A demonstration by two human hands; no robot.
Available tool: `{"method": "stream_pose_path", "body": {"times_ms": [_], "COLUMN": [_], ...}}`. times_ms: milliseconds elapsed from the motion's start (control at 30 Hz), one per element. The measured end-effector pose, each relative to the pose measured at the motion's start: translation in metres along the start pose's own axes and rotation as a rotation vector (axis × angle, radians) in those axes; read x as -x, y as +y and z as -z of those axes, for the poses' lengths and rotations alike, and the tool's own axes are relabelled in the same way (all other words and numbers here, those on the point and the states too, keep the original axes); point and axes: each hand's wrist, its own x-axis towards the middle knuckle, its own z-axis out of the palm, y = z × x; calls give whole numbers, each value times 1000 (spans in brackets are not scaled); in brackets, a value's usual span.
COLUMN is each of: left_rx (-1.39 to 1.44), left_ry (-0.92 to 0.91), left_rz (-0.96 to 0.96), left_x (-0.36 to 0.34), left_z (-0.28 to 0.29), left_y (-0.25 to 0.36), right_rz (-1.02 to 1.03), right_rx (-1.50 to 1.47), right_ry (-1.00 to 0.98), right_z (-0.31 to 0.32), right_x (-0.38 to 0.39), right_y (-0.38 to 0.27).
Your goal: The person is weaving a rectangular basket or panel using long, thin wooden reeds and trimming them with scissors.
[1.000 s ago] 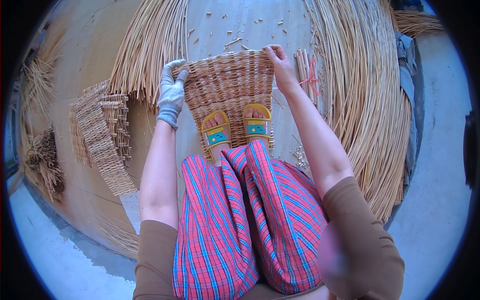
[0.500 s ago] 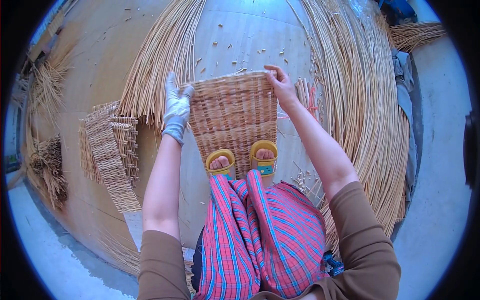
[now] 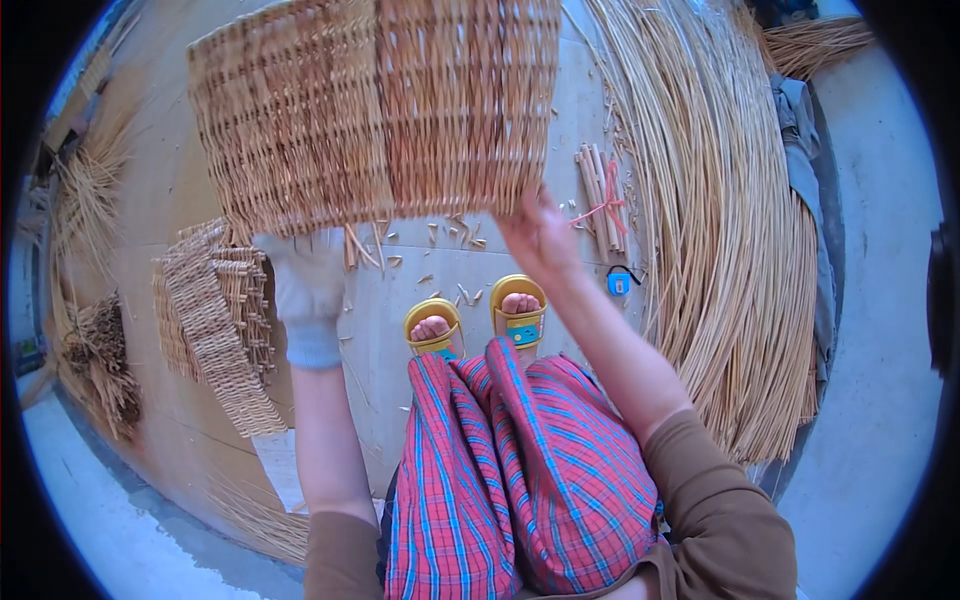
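Note:
A woven wicker panel (image 3: 380,115) is raised in front of me, its weave running out of the top of the picture. My left hand (image 3: 305,275), in a pale glove, grips its near edge toward the left corner; the fingers are partly hidden behind the panel. With bare fingers closed on the near right corner, my right hand (image 3: 540,235) holds the other end of that edge. Beneath it, my feet in yellow sandals (image 3: 518,310) stand on the floor among small cane offcuts.
Long canes (image 3: 710,250) lie in a big spread on the right. Beside them are a bundle of short sticks (image 3: 600,200) tied with red string and a blue tape measure (image 3: 620,282). Woven strips (image 3: 215,320) are piled at the left, with dark stalks (image 3: 100,350) farther left.
The panel has come up off the floor, away from my feet, and now fills the upper middle. Both hands have moved nearer to me, and the tape measure has come into sight.

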Motion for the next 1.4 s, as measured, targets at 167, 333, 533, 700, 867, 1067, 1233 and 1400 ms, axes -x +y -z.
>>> {"method": "stream_pose_path", "body": {"times_ms": [167,333,533,700,867,1067,1233,1400], "left_rx": [-222,-705,-518,-557,-574,-622,-755,-902], "left_ry": [248,9,-131,-35,-20,-60,-96,7], "left_rz": [-50,-37,235,292,239,175,149,85], "left_x": [-59,-86,-54,-46,-46,-24,-28,-29], "left_z": [11,31,51,59,69,70,65,46], "left_y": [41,45,-43,-68,-71,-64,-38,-65], "right_rz": [-539,25,93,24,116,175,148,28], "right_rx": [702,1262,1139,1022,967,848,886,1263], "right_ry": [204,-16,214,145,113,44,-51,261], "right_z": [29,11,-1,35,41,34,5,124], "right_x": [76,14,-107,-108,-104,-54,-72,-100], "right_y": [4,-51,-47,-25,-13,-10,-25,-46]}}
